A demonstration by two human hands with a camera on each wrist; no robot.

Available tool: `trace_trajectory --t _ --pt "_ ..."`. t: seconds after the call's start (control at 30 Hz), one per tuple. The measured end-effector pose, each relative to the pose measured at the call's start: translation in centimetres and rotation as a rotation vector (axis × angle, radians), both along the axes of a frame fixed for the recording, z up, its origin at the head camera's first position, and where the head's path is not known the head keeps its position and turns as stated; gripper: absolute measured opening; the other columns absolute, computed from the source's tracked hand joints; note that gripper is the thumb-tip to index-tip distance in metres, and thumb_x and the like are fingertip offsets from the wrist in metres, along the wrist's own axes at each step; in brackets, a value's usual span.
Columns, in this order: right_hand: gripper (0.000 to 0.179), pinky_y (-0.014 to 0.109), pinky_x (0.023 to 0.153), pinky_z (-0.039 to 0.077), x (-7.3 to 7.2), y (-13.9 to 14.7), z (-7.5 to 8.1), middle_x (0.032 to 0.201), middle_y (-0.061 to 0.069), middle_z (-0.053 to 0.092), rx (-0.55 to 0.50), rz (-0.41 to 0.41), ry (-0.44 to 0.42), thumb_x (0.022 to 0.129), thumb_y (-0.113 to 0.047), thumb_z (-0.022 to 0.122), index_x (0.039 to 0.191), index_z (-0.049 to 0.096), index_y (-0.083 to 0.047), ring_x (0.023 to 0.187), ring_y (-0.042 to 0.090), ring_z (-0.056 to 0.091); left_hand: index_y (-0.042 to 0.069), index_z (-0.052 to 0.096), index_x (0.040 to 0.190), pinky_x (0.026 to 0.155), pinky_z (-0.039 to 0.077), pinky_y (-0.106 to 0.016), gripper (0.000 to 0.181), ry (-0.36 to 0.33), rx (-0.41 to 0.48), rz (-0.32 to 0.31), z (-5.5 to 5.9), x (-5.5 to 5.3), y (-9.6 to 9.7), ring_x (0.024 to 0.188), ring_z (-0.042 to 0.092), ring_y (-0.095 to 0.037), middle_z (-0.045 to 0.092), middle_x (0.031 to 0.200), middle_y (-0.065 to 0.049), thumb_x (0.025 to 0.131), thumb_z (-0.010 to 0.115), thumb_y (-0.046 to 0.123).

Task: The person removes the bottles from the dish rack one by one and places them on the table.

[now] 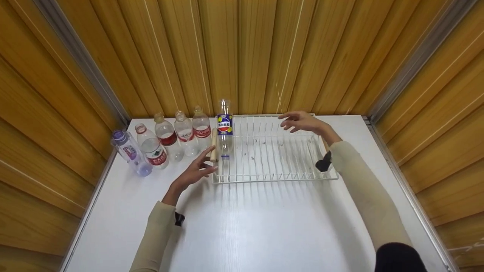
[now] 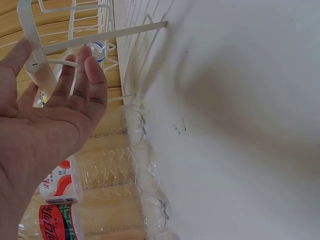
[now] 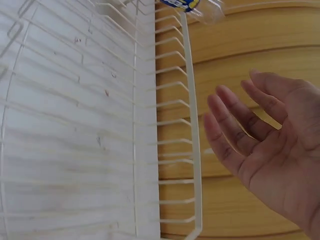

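A white wire dish rack (image 1: pixel 276 181) stands on the table, with a wooden handle (image 1: pixel 214 145) at its left end. Inside its left side, a clear plastic bottle with a blue label (image 1: pixel 225 124) stands upright. My left hand (image 1: pixel 194 172) is beside that handle, fingers spread and loosely bent. In the left wrist view its fingers (image 2: pixel 90 75) overlap the rack's end frame; whether they touch it I cannot tell. Over the back right of the rack, my right hand (image 1: pixel 302 122) hangs with relaxed fingers and holds nothing; the right wrist view shows its palm (image 3: pixel 280 155) facing the rack's rim.
Left of the rack, several bottles stand in a row, among them a purple-tinted bottle (image 1: pixel 132 155), a red-and-green-labelled bottle (image 1: pixel 151 147) and a red-labelled bottle (image 1: pixel 201 130). Wood-patterned walls (image 1: pixel 257 56) enclose the white table (image 1: pixel 257 226) at the back and both sides.
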State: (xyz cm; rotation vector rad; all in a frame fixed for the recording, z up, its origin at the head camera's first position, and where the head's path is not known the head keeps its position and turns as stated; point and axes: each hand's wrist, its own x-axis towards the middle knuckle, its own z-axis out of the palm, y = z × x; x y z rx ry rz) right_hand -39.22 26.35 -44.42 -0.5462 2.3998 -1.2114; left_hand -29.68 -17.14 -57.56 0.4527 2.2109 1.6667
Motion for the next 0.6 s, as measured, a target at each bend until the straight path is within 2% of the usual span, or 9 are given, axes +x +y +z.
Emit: trace_trajectory --t 0.1,0.23,0.4,0.5,0.6 --pt "0.043 0.056 0.105 0.051 -0.3 -3.2 -0.9 0.133 0.027 0.061 0.019 0.062 -0.054 0.108 -0.018 0.051 0.147 0.051 0.000 0.123 0.039 0.061 0.033 0.022 0.163 0.093 0.055 -0.051 0.081 -0.002 -0.003 0.011 0.2 0.2 -0.2 0.119 0.059 -0.033 0.046 0.152 -0.023 0.098 0.069 0.026" --pt "0.043 0.054 0.106 0.051 -0.6 -6.6 -2.0 0.137 0.029 0.059 0.050 0.112 -0.116 0.108 -0.018 0.050 0.147 0.050 0.000 0.127 0.043 0.059 0.035 0.021 0.163 0.095 0.054 -0.053 0.081 -0.014 0.001 0.000 0.2 0.5 -0.2 0.119 0.059 -0.031 0.045 0.152 -0.022 0.099 0.069 0.028" --pt "0.046 0.049 0.106 0.053 -1.2 -10.1 -3.6 0.140 0.028 0.058 0.073 0.108 -0.177 0.107 -0.019 0.051 0.150 0.047 -0.001 0.128 0.043 0.059 0.036 0.019 0.163 0.094 0.055 -0.051 0.082 -0.041 0.005 0.005 0.1 0.8 -0.1 0.119 0.059 -0.031 0.045 0.151 -0.022 0.099 0.068 0.025" --pt "0.054 0.048 0.107 0.052 -1.2 -12.2 -4.6 0.144 0.028 0.054 0.072 0.091 -0.215 0.107 -0.020 0.052 0.155 0.037 -0.002 0.131 0.044 0.056 0.036 0.018 0.163 0.096 0.054 -0.055 0.082 -0.061 0.006 0.011 0.1 1.1 0.1 0.118 0.059 -0.032 0.043 0.152 -0.023 0.099 0.068 0.024" --pt "0.068 0.050 0.111 0.049 -1.0 -14.2 -5.5 0.150 0.029 0.047 0.050 0.078 -0.274 0.106 -0.020 0.055 0.162 0.019 -0.005 0.137 0.046 0.049 0.038 0.017 0.163 0.097 0.053 -0.058 0.082 -0.085 0.003 0.014 0.1 1.3 0.3 0.119 0.060 -0.032 0.042 0.153 -0.022 0.100 0.067 0.025"
